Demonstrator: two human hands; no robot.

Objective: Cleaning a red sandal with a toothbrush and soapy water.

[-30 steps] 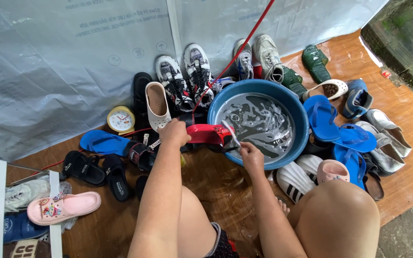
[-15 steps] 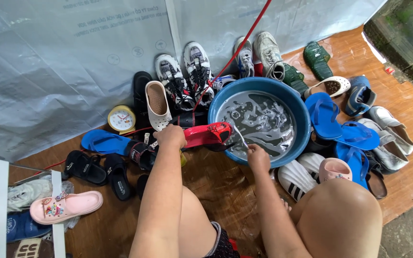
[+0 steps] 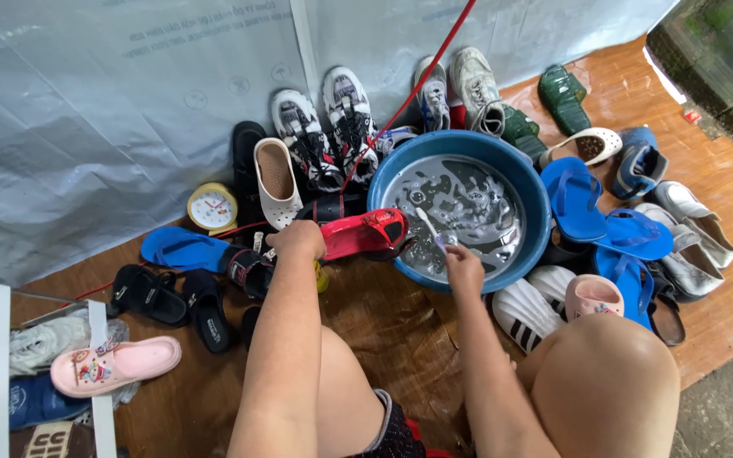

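Head view looks down on a wet wooden floor [image 3: 383, 331], brown and glossy, that ends at a grey plastic sheet [image 3: 86, 127] hung as a backdrop; a strip of grey stone paving shows at the lower right corner. Footwear crowds the boards: a pair of black and white sneakers [image 3: 324, 136] against the sheet, a cream clog [image 3: 277, 182] beside them, blue flip-flops [image 3: 604, 220] to the right of the basin, black sandals [image 3: 171, 297] on the left and a pink slide [image 3: 116, 365] near the lower left edge. A small yellow alarm clock [image 3: 211, 206] stands by the sheet. A red hose [image 3: 417, 93] runs down from the top towards the shoes.

A round blue basin [image 3: 536, 203] sits on the floor in front of the person's bare knees, filled with grey, foamy water.

The left hand [image 3: 297, 240] is curled shut around the heel end of a red shoe [image 3: 362, 233], which lies level with its toe touching the basin's left rim. The right hand [image 3: 464, 267] is closed in a pinch on the handle of a pale toothbrush [image 3: 428, 227], held over the near part of the basin, its head slanting up and left over the water, just beside the toe of the red shoe
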